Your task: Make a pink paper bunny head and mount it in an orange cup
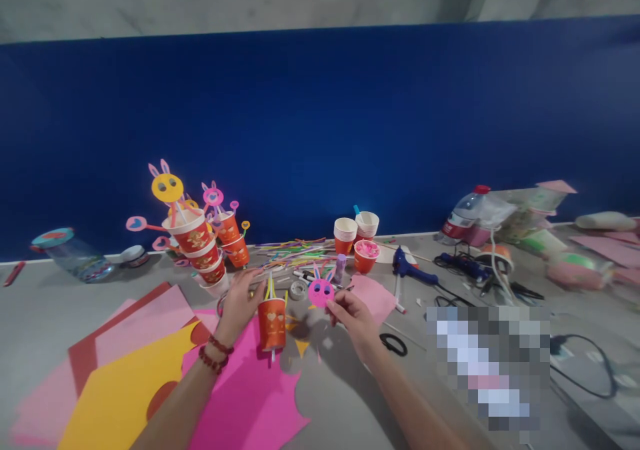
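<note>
My left hand, with a red bead bracelet on the wrist, is closed at the rim of a red paper cup. Yellow strips and a white straw rise out of this cup, and a straw end pokes out beneath it. Between thumb and fingertips, my right hand pinches a round pink paper bunny face with ears and two dark eyes. The face is upright, to the right of the cup and apart from it. Below the cup lies a bright pink paper sheet.
Stacked cups with a yellow bunny face stand left. Behind my hands are colored sticks, a tape roll, a glue stick and white cups. A blue glue gun and black scissors handle lie right.
</note>
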Action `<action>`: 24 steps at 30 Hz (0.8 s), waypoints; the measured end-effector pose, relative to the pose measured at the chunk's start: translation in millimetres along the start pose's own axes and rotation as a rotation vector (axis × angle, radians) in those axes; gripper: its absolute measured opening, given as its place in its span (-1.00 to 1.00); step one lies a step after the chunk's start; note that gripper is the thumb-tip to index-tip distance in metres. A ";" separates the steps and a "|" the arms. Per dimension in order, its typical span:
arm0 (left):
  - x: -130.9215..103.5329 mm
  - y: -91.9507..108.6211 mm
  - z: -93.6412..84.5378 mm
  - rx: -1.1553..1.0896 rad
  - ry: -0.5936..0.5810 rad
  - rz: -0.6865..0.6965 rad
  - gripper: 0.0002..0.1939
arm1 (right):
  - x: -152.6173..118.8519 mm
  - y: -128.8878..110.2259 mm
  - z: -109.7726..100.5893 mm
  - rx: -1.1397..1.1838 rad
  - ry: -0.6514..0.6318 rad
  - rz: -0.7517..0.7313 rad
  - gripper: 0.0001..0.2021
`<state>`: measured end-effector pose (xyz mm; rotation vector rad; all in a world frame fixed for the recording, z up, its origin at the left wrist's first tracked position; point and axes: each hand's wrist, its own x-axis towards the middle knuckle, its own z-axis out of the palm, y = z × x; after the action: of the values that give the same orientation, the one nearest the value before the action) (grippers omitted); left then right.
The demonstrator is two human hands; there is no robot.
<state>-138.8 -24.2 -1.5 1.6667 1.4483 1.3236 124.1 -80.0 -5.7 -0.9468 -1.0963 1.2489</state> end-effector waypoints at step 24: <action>-64.3 52.6 41.5 -0.335 -0.170 -0.186 -0.72 | -6.8 9.0 2.5 -0.100 -0.052 -0.065 -0.64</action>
<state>-75.5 -91.1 10.1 1.3569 1.1769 1.2124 119.6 -85.9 -14.6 -0.9507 -1.2305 1.1800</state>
